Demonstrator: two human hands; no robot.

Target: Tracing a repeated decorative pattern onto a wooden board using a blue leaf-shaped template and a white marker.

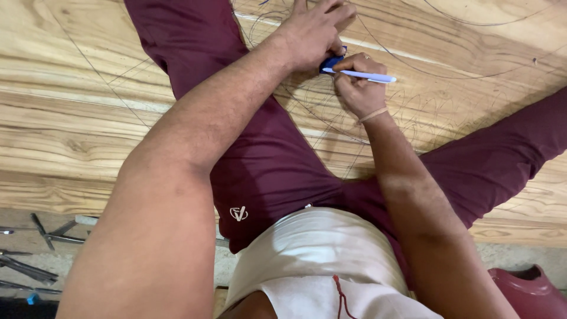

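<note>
No packages, signs or screens show here. The one mark of that kind is a small white emblem printed on the maroon trousers, on the thigh close to the waistband and just left of the white shirt hem; it is round in shape.

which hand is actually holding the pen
The right hand grips the white-and-blue pen; the left hand lies flat on the wooden board.
</note>
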